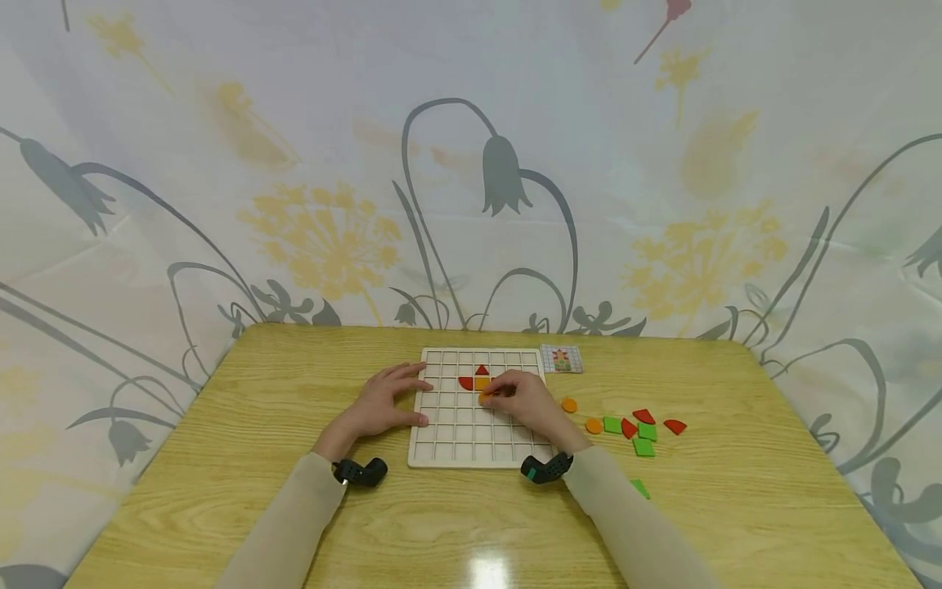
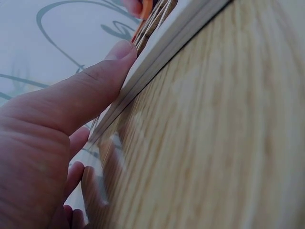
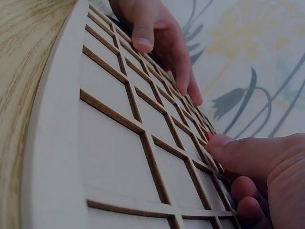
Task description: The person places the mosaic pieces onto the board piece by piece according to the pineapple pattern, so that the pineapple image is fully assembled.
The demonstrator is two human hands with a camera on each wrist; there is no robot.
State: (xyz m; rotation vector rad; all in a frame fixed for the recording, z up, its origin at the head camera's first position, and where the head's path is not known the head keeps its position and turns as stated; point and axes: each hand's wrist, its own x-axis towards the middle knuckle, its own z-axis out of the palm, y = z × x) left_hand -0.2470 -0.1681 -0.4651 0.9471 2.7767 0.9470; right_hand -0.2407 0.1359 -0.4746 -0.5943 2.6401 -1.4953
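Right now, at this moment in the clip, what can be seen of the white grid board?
The white grid board is squarish and looks wooden, with a plain rim and raised ridges, brown along their sides, marking out square cells. It lies flat on the wood-grain table. Near its far side sit a red triangle, red quarter-circle and orange square. The left hand rests at its left edge; the right hand pinches an orange piece at its surface, contact unclear.
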